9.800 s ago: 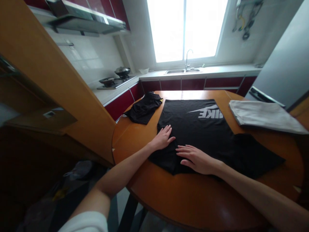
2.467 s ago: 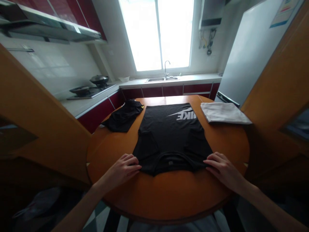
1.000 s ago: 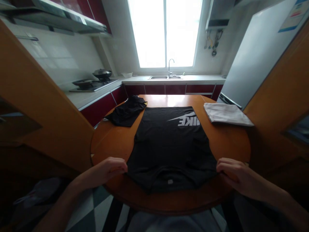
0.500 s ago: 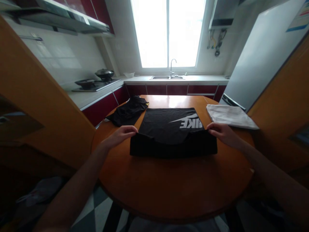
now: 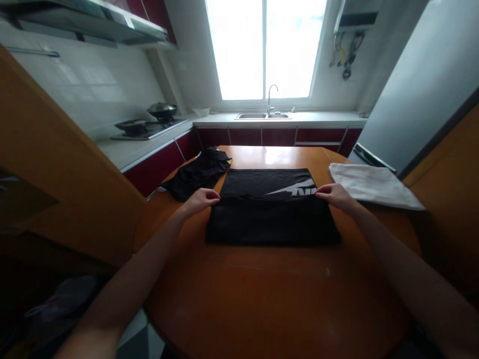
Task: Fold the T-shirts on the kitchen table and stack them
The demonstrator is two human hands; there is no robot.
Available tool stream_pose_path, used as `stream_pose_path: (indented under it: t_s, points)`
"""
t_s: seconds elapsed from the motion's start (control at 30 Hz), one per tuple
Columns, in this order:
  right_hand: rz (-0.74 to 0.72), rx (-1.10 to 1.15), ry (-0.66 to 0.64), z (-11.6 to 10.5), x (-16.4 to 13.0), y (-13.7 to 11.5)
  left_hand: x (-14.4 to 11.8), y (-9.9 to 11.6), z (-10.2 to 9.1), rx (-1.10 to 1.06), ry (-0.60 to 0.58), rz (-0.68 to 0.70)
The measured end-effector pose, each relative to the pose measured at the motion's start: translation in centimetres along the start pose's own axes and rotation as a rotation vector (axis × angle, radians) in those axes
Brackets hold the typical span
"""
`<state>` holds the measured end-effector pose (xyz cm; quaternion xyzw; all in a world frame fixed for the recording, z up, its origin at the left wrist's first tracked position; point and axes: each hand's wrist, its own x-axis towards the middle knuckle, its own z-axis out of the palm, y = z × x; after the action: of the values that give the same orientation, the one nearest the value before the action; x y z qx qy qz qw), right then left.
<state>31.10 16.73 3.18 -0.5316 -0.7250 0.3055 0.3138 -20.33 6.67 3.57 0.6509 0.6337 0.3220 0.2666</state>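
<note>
Strong backlight from the window (image 5: 266, 47), blown out to white, no detail behind the glass. Glare patch on the table (image 5: 277, 155) at its far edge. Room interior dim; bottom-left corner nearly black. Black shirt (image 5: 271, 219) shows little fold detail. Wide-angle distortion: straight edges bow and lean toward the frame sides. Forearms at the bottom edge slightly soft.
</note>
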Motion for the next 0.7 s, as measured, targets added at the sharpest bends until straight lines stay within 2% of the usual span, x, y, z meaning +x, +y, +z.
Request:
stream_pose_path:
  t_s: [0.17, 0.37, 0.57, 0.7]
  points:
    - [0.041, -0.045, 0.026, 1.0, 1.2, 0.6, 1.3, -0.5, 1.1, 0.089, 0.051, -0.042]
    - [-0.007, -0.116, 0.019, 2.4, 1.3, 2.2, 0.7, -0.8, 2.5, 0.202, 0.125, 0.045]
    - [-0.022, -0.220, 0.057, 2.5, 1.0, 1.9, 0.6, -0.7, 2.8, 0.276, 0.131, 0.066]
    - [-0.021, -0.406, 0.152, 3.2, -0.1, 1.0, 0.0, 0.4, 3.5, 0.409, 0.229, 0.206]
